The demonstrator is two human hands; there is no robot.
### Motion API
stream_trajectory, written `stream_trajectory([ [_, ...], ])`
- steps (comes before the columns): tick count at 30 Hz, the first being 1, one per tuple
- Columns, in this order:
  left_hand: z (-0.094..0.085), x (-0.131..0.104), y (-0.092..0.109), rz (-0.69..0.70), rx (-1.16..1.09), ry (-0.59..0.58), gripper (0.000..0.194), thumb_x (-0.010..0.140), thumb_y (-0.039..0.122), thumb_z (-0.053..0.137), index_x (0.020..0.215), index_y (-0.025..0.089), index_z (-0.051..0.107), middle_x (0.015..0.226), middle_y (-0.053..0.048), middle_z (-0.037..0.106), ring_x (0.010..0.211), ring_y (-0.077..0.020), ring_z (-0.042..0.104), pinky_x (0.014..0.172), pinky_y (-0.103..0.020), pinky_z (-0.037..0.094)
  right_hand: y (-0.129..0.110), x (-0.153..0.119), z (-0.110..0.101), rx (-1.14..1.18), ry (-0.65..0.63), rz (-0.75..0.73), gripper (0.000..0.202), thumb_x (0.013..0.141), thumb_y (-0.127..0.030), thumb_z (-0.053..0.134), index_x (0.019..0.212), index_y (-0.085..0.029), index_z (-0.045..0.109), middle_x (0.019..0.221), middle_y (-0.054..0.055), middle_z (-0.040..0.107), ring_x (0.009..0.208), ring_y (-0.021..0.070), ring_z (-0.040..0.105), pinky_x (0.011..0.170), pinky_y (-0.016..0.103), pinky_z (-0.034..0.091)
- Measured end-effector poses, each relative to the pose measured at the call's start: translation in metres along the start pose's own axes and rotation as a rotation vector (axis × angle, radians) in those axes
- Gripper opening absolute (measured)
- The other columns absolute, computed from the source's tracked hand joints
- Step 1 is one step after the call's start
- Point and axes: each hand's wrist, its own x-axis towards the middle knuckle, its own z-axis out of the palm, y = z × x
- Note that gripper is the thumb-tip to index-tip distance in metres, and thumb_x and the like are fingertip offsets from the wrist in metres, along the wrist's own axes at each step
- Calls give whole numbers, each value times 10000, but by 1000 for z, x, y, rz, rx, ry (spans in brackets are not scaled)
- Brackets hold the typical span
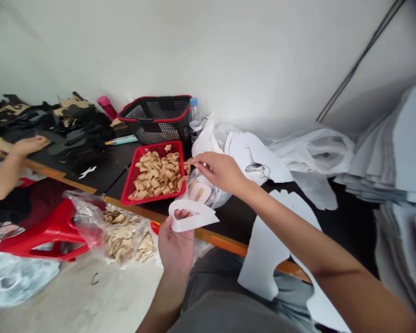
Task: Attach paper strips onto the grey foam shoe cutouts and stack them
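My left hand [176, 240] is closed on a white looped strip [184, 224], bent round to a point and held over the table's front edge. My right hand [218, 170] pinches a small tan piece [188, 166] just right of the red basket's rim. That red basket [125, 193] is filled with several curved tan pieces [156, 173]. Below my right hand lies a clear plastic bag with a flat tan-and-white piece [198, 192]. White cut sheets [270, 240] lie under my right forearm, partly hidden by it, and hang over the table edge.
Behind stand a black mesh basket [159, 126] and a water bottle [195, 122]. Grey-white sheets [374, 152] are stacked at right. A co-worker's arm [7, 173] reaches in at left near dark cut pieces [83, 134]. A red stool [55, 229] and a bag of tan scraps [128, 240] are below.
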Motion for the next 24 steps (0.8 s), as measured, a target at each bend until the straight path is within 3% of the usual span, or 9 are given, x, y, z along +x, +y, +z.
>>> stream_trajectory([
  [3, 7, 1, -16, -33, 84, -57, 136, 787, 219, 606, 809, 140, 715, 821, -51, 737, 860, -166, 714, 853, -279, 584, -24, -64, -28, 104, 32, -73, 262, 988, -407, 551, 1139, -229, 670, 1041, 33, 735, 911, 184, 670, 791, 294, 497],
  [6, 15, -3, -39, -107, 177, -211, 168, 785, 275, 640, 855, 152, 732, 925, -77, 759, 903, -199, 716, 827, -301, 581, -35, -115, -28, -65, 16, -87, 269, 982, -384, 570, 1179, -221, 655, 1076, 63, 737, 973, 217, 662, 812, 328, 513],
  [10, 24, -15, -73, -84, 288, -487, 289, 793, 392, 703, 953, 155, 747, 1181, -126, 719, 1067, -243, 680, 871, -304, 558, -28, -156, -14, -143, 219, 72, 176, 985, -202, 513, 1029, -224, 682, 941, 49, 744, 865, 183, 670, 766, 310, 522],
  [13, 29, -21, -88, 69, 392, -644, 386, 763, 470, 761, 999, 164, 750, 1287, -141, 656, 1204, -290, 606, 918, -313, 532, -25, -175, -16, 20, 360, 212, 146, 943, -159, 545, 971, -223, 673, 899, 31, 733, 798, 150, 667, 717, 272, 521],
  [15, 31, -18, -88, 120, 526, -788, 460, 704, 488, 817, 1025, 164, 757, 1306, -156, 628, 1256, -328, 560, 976, -344, 503, -27, -185, -24, 174, 434, 350, 121, 909, -154, 569, 931, -220, 668, 850, 13, 716, 734, 131, 649, 663, 247, 511],
  [18, 36, -3, -74, -67, 816, -1037, 513, 526, 257, 938, 1006, 186, 772, 1289, -163, 636, 1310, -361, 517, 1101, -380, 416, -27, -200, -41, 340, 535, 586, 77, 874, -217, 617, 802, -215, 644, 709, -13, 655, 611, 118, 588, 558, 231, 467],
  [21, 42, 17, -62, -384, 1059, -1068, 618, 391, -21, 906, 947, 216, 777, 1190, -149, 685, 1220, -345, 598, 1045, -367, 469, -22, -217, -58, 429, 603, 762, 195, 873, -327, 657, 723, -209, 614, 644, -21, 601, 551, 108, 524, 503, 226, 409],
  [22, 44, 22, -61, -399, 1102, -1046, 590, 406, -47, 891, 922, 216, 778, 1148, -141, 698, 1170, -322, 628, 998, -338, 498, -20, -222, -63, 468, 608, 791, 226, 874, -357, 666, 714, -208, 609, 641, -20, 591, 547, 105, 506, 502, 226, 399],
  [24, 48, 25, -69, -257, 1085, -1014, 501, 488, -37, 871, 915, 209, 780, 1122, -127, 700, 1114, -276, 649, 941, -290, 521, -16, -229, -70, 592, 606, 808, 280, 859, -412, 691, 696, -206, 593, 639, -21, 573, 545, 102, 477, 501, 227, 384],
])
